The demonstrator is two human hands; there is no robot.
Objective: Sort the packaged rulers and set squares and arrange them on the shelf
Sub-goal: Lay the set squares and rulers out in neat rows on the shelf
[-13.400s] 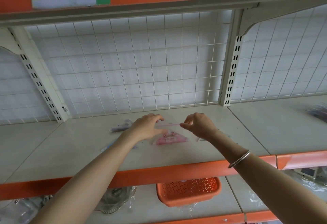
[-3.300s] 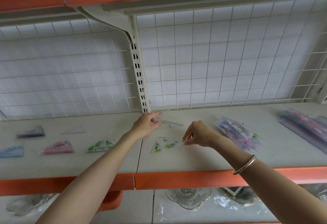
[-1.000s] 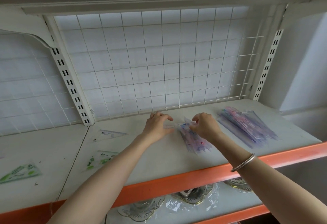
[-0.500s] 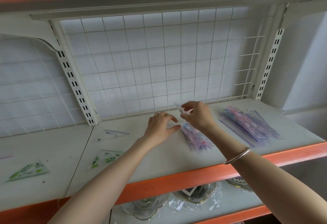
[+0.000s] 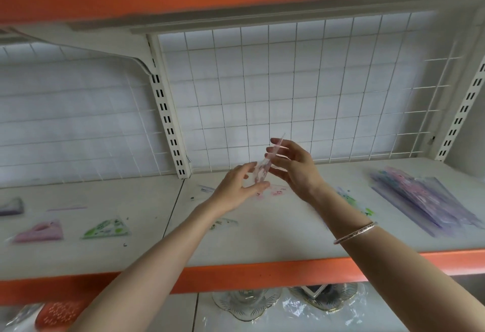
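Note:
My right hand (image 5: 295, 167) holds a pink packaged set square (image 5: 264, 167) edge-on above the shelf (image 5: 262, 242), pinching its upper part. Around the packet's lower end close the thumb and fingers of my left hand (image 5: 240, 186). Under the hands lies another pink packet (image 5: 278, 191). A pile of purple and pink packaged rulers (image 5: 425, 200) lies at the right. Green-printed packets (image 5: 353, 200) show behind my right forearm. On the left section lie a green set square (image 5: 107, 229), a pink one (image 5: 39, 232), a purple one (image 5: 10, 205) and a thin pink ruler (image 5: 67, 208).
A white wire grid (image 5: 288, 90) backs the shelf, with a slotted upright (image 5: 170, 127) between the two sections. The orange front lip (image 5: 262, 276) runs below my arms. Wrapped glass dishes (image 5: 246, 302) and an orange basket (image 5: 60, 313) sit on the shelf below.
My right hand has lifted a pink packet off the small pile, and the left hand has come up to take its lower end. The view has swung left.

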